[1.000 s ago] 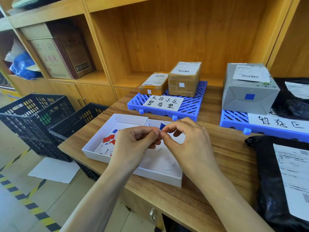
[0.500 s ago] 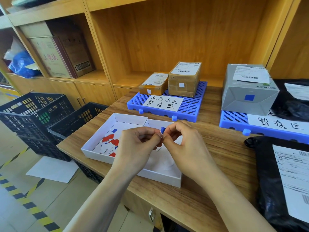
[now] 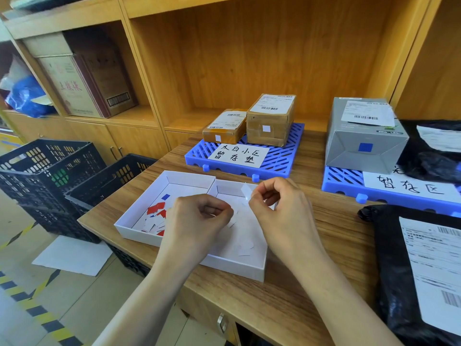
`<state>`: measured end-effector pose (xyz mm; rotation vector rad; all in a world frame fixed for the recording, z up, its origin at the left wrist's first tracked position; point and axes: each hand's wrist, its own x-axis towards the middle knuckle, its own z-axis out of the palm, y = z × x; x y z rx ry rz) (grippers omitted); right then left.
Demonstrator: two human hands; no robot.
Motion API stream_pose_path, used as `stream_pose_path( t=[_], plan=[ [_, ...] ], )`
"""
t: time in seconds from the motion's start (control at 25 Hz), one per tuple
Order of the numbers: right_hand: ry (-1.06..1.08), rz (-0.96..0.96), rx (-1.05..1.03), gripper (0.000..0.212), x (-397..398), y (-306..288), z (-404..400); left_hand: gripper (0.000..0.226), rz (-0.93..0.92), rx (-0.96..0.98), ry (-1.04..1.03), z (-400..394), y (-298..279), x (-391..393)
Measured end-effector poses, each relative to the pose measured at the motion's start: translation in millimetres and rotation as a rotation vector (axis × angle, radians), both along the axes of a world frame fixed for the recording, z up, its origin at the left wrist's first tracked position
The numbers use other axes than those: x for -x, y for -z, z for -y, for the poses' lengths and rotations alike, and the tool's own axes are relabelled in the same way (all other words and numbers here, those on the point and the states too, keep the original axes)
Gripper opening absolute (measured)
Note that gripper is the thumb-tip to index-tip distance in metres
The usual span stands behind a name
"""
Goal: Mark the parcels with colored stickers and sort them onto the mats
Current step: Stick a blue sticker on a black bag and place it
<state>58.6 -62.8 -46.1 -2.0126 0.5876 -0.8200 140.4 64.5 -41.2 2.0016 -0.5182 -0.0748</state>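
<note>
Over a white two-part tray point(image 3: 224, 268), my right hand point(image 3: 282, 216) pinches a small white slip point(image 3: 246, 191). My left hand point(image 3: 197, 221) is beside it with thumb and finger pinched; what they hold is hidden. Red, blue and white stickers point(image 3: 157, 213) lie in the tray's left part, white slips point(image 3: 245, 247) in its right. Two brown boxes point(image 3: 225, 126) point(image 3: 272, 118), each with a white sticker, sit on the left blue mat point(image 3: 282, 168). On the right blue mat point(image 3: 341, 181) stand a grey box point(image 3: 354, 153) with a blue sticker and a black bag point(image 3: 434, 158). A black bag parcel point(image 3: 391, 270) lies near right.
Two black crates point(image 3: 45, 176) point(image 3: 109, 181) stand on the floor left of the wooden table point(image 3: 324, 245), with a white sheet point(image 3: 72, 255) below. The shelf behind holds a carton point(image 3: 82, 78) and a blue bag point(image 3: 27, 96).
My hands, joined around a blue sticker before, have pulled apart. The right one now holds a white slip, and the blue sticker is no longer visible.
</note>
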Motion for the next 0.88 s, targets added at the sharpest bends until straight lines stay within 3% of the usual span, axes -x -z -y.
stream_pose_path(
  t=[0.16,0.36,0.56,0.88],
  plan=[
    [-0.042,-0.038,0.069,0.008,-2,3,0,0.012,-0.175,0.202,0.083,4,-5,6],
    [-0.116,-0.057,0.113,0.006,-3,5,-1,0.014,-0.289,0.28,0.075,7,-6,9],
    [-0.16,0.005,-0.005,0.008,-2,1,1,0.015,-0.322,0.304,0.031,1,-6,8],
    [-0.145,0.084,-0.095,0.004,17,-11,-1,0.021,-0.29,0.321,0.133,-4,-20,25]
  ],
)
